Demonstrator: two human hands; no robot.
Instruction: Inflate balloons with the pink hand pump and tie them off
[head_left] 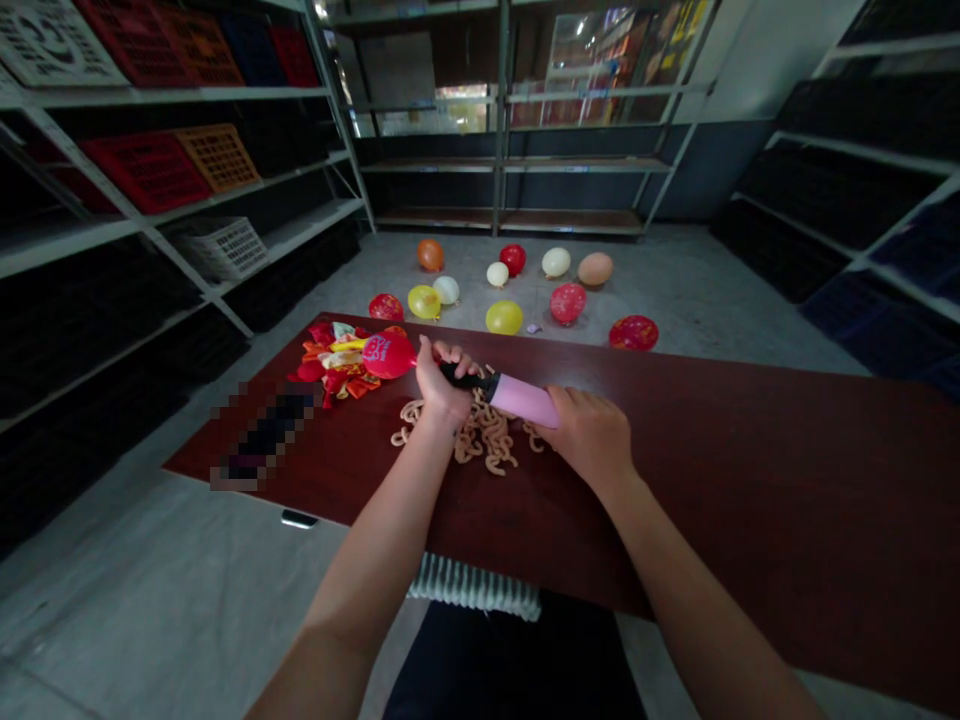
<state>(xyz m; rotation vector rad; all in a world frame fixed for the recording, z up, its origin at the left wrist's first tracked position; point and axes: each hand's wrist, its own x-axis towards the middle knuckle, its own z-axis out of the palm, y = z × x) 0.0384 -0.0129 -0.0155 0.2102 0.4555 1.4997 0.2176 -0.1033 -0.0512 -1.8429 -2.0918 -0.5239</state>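
Note:
A pink hand pump with a black nozzle lies level above the dark red table. My left hand is closed round the nozzle end, pinching the neck of a small, partly filled red balloon that points left. My right hand is closed round the rear of the pump. Under the pump lies a heap of beige curled clips. A pile of flat red, orange and yellow balloons sits just left of the red balloon.
Several inflated balloons in red, yellow, white and orange lie on the grey floor beyond the table. Metal shelves with red and orange crates line the left, back and right walls. A blurred dark object lies at the table's left end.

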